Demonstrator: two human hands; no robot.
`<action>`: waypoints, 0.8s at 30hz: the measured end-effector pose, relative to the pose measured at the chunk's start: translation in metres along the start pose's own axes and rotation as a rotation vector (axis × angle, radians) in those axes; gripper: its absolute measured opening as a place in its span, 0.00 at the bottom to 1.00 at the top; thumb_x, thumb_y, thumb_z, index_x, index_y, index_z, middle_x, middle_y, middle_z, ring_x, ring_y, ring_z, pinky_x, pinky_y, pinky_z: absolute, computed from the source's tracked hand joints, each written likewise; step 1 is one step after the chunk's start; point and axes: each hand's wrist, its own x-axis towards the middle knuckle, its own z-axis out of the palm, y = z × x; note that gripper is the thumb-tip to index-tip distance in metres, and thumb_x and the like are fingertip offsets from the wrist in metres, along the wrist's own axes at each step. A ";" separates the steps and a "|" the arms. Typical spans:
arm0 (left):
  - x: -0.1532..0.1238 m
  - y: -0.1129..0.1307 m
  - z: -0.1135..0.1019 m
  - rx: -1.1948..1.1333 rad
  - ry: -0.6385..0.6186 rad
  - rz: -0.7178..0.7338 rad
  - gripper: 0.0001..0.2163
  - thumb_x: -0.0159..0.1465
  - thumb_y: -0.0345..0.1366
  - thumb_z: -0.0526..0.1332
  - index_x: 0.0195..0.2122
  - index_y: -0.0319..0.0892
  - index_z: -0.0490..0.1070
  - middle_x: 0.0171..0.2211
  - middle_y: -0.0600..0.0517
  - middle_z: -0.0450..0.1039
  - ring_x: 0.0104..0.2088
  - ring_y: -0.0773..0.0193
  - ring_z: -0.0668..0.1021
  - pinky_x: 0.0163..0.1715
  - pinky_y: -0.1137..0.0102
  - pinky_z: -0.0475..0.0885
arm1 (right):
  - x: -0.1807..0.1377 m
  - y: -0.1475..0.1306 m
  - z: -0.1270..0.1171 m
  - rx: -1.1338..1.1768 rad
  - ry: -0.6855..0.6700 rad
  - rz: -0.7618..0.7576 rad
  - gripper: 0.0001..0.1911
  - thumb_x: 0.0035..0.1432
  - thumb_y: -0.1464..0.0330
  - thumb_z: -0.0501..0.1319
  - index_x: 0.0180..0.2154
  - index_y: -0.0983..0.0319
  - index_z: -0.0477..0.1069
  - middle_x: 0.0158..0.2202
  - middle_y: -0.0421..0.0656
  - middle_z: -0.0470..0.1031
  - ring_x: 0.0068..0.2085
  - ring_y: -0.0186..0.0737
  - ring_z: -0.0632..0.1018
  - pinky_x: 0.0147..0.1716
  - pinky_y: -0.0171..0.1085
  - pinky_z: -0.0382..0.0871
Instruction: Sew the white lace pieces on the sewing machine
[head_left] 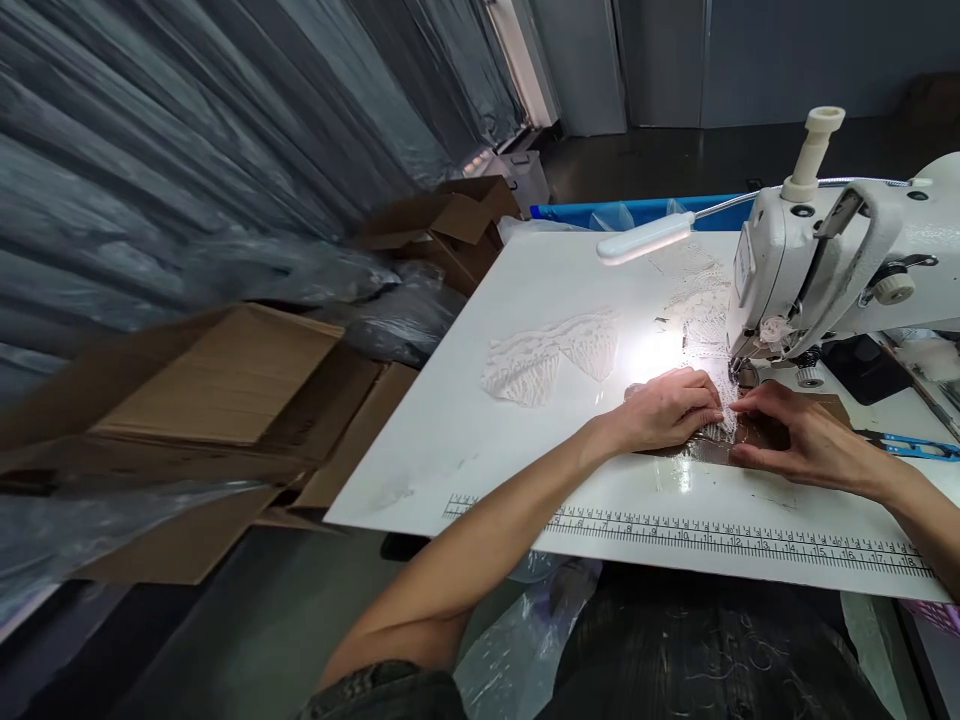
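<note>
My left hand [667, 408] lies flat, fingers together, pressing a strip of white lace [721, 412] onto a brown taped patch [757, 438] in front of the sewing machine [840, 260]. My right hand [806, 440] rests opposite it, fingers stretched out, fingertips on the same lace. Both hands sit just before the needle area [742, 372]. More white lace pieces [547, 355] lie on the white table [480, 420] to the left.
A white lamp on a gooseneck [645, 238] lights the work spot. Blue thread snips [911, 447] lie at the right. A printed ruler [712, 538] runs along the table's near edge. Cardboard boxes [217, 380] and plastic sheeting stand left of the table.
</note>
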 end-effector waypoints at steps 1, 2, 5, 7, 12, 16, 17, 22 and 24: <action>0.000 0.000 0.001 -0.006 0.025 -0.004 0.11 0.74 0.35 0.56 0.36 0.38 0.75 0.38 0.48 0.78 0.40 0.65 0.78 0.42 0.68 0.76 | 0.002 -0.001 0.002 0.001 0.000 -0.003 0.23 0.64 0.51 0.59 0.50 0.62 0.72 0.41 0.50 0.77 0.37 0.45 0.79 0.34 0.42 0.75; 0.000 0.000 0.002 -0.003 0.052 -0.010 0.11 0.74 0.35 0.56 0.36 0.38 0.74 0.37 0.48 0.78 0.39 0.65 0.79 0.42 0.68 0.76 | 0.005 -0.002 0.004 -0.006 0.015 -0.006 0.22 0.65 0.51 0.58 0.47 0.62 0.72 0.39 0.49 0.76 0.36 0.44 0.79 0.33 0.41 0.74; -0.001 0.001 0.006 0.053 0.099 0.014 0.10 0.73 0.38 0.57 0.38 0.38 0.74 0.39 0.48 0.78 0.40 0.65 0.79 0.42 0.67 0.77 | 0.010 -0.002 0.010 -0.018 0.085 -0.006 0.17 0.71 0.57 0.51 0.37 0.60 0.71 0.34 0.47 0.75 0.32 0.41 0.77 0.32 0.40 0.72; -0.002 0.001 0.007 0.123 0.113 0.061 0.10 0.73 0.39 0.58 0.40 0.38 0.73 0.40 0.47 0.79 0.41 0.65 0.80 0.42 0.67 0.77 | 0.010 -0.001 0.013 0.001 0.125 0.007 0.16 0.71 0.60 0.50 0.36 0.60 0.70 0.33 0.46 0.75 0.32 0.40 0.77 0.32 0.40 0.73; -0.001 0.002 0.005 0.112 0.289 0.101 0.11 0.74 0.35 0.53 0.38 0.38 0.73 0.37 0.47 0.81 0.39 0.66 0.81 0.38 0.69 0.80 | 0.003 0.005 0.017 -0.126 0.210 0.021 0.15 0.69 0.62 0.52 0.47 0.60 0.74 0.38 0.49 0.76 0.34 0.43 0.78 0.33 0.42 0.76; -0.001 0.002 0.005 0.079 0.313 0.065 0.12 0.73 0.36 0.54 0.35 0.39 0.73 0.40 0.46 0.81 0.39 0.66 0.82 0.38 0.66 0.81 | -0.005 0.006 0.023 -0.236 0.146 -0.045 0.19 0.69 0.65 0.51 0.52 0.57 0.76 0.39 0.49 0.73 0.38 0.45 0.76 0.38 0.46 0.77; -0.001 0.002 0.006 0.081 0.293 0.070 0.12 0.73 0.35 0.55 0.35 0.40 0.74 0.40 0.46 0.82 0.39 0.66 0.82 0.39 0.66 0.81 | -0.006 0.005 0.025 -0.239 0.141 -0.047 0.19 0.69 0.65 0.51 0.52 0.56 0.77 0.39 0.49 0.72 0.39 0.45 0.76 0.39 0.47 0.77; -0.002 0.001 0.012 0.133 0.186 0.131 0.10 0.72 0.34 0.56 0.37 0.40 0.76 0.37 0.49 0.82 0.37 0.67 0.82 0.39 0.67 0.79 | -0.010 0.002 0.024 -0.180 0.119 -0.056 0.17 0.67 0.67 0.54 0.49 0.55 0.79 0.40 0.48 0.72 0.44 0.46 0.74 0.45 0.49 0.75; -0.002 0.000 0.012 0.166 0.161 0.147 0.10 0.72 0.33 0.56 0.37 0.40 0.76 0.36 0.50 0.82 0.37 0.67 0.82 0.39 0.67 0.79 | -0.010 -0.001 0.021 -0.156 0.088 -0.065 0.16 0.65 0.67 0.55 0.48 0.56 0.79 0.40 0.48 0.72 0.44 0.47 0.74 0.46 0.49 0.75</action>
